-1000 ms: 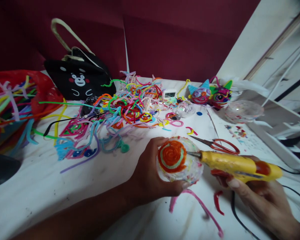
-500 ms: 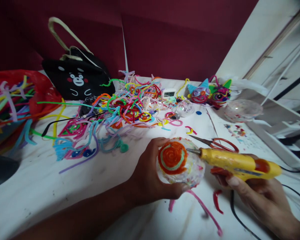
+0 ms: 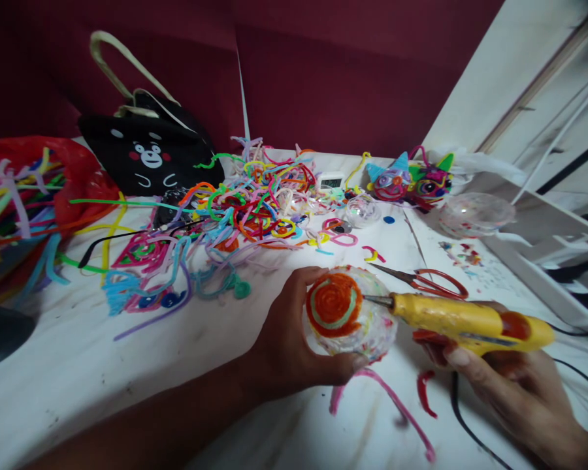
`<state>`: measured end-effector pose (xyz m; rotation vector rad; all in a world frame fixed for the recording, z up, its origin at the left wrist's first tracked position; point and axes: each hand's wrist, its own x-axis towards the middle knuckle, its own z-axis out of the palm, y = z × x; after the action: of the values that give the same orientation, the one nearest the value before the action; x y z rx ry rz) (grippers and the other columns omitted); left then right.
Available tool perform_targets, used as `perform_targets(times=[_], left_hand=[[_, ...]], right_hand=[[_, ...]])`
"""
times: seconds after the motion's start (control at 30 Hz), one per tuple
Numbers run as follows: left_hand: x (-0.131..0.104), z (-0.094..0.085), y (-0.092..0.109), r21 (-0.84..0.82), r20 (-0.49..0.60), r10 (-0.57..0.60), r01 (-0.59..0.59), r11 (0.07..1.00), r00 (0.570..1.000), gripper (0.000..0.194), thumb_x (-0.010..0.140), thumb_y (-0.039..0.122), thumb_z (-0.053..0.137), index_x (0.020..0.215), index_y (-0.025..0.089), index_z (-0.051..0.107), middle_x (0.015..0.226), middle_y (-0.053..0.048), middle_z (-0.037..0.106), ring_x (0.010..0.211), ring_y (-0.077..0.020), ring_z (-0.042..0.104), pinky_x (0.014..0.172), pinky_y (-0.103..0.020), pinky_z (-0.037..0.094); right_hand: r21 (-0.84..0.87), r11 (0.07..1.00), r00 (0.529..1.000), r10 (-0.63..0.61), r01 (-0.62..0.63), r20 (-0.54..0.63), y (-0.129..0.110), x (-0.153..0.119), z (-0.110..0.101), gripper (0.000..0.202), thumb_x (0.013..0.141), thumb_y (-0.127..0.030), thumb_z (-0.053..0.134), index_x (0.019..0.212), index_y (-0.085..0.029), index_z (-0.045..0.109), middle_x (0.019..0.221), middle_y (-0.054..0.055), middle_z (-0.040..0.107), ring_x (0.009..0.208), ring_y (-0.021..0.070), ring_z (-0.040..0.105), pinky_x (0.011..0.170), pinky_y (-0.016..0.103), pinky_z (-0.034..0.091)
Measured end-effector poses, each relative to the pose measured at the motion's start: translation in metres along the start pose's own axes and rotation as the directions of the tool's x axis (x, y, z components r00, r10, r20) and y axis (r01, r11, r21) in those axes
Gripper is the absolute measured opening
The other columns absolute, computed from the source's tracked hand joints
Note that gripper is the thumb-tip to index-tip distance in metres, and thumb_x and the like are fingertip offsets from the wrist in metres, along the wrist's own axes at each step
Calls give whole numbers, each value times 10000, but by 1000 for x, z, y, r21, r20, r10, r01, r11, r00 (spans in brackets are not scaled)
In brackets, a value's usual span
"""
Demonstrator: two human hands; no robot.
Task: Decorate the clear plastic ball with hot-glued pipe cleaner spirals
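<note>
Gripping the clear rounded piece [image 3: 377, 334] at five o'clock in the left hand [image 3: 285, 339] and clasping the glue gun [image 3: 448, 315] at four in the right hand [image 3: 514, 382], guide the nozzle [image 3: 379, 300] lightly around the orange disc [image 3: 332, 302].

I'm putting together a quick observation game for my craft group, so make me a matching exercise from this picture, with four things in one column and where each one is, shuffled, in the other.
Things
1. Yellow glue gun
2. Clear rounded piece with an orange spiral
3. Scissors
4. Black bag

Places
A. At the back, in front of the maroon backdrop
B. In the left hand
C. Lying on the white table
D. In the right hand

Right pairs: 1-D, 2-B, 3-C, 4-A.
</note>
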<state>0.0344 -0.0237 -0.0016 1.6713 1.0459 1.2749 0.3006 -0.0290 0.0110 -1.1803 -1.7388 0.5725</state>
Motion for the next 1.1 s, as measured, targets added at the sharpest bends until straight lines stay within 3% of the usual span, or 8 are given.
perform_targets(times=[0.17,0.3,0.5,0.7,0.9,1.1], left_hand=[[-2,2,1,6,15,40,-41,999,999,858,526,380,882,1245,233,438,1244,-101,604,1139,-304,615,955,-421,530],[-1,1,0,12,10,45,-46,999,999,840,541,396,882,1239,227,447,1242,-102,604,1133,-293,618,955,-410,528],[0,0,1,15,-2,2,-2,1000,1000,837,523,392,882,1223,224,456,1245,-109,603,1150,-311,605,970,-439,517],[0,-1,5,-1,8,-54,54,999,999,840,523,372,886,1225,231,447,1241,-104,602,1132,-301,612,974,-437,512],[0,0,1,1,17,7,-7,1000,1000,841,540,361,885,1242,231,440,1266,-105,593,1139,-294,612,959,-411,519],[-3,1,0,8,1,43,-43,999,999,848,529,398,884,1236,233,447,1245,-100,593,1124,-296,615,947,-408,524]], right_hand=[[54,996,996,62,-65,63,7,-2,-1,140,766,-287,730,903,-307,747,811,-6,747,662,178,719,566,213,597],[29,999,999,26,-27,20,7,-3,-2,138,750,-284,741,885,-314,747,840,-13,715,676,159,704,580,194,591],[30,999,998,36,-37,42,7,-4,-3,146,749,-302,741,892,-328,758,823,-12,726,652,165,698,563,202,587],[8,1000,997,-14,14,71,11,-6,-4,157,757,-286,730,909,-295,766,884,24,775,761,228,734,614,275,619],[-14,999,998,-45,45,39,6,-2,-4,143,766,-263,717,895,-318,746,809,-21,747,644,155,712,542,181,582],[-17,999,997,-29,31,76,4,-1,-6,149,774,-254,719,890,-343,747,786,-44,761,627,144,723,544,154,575]])
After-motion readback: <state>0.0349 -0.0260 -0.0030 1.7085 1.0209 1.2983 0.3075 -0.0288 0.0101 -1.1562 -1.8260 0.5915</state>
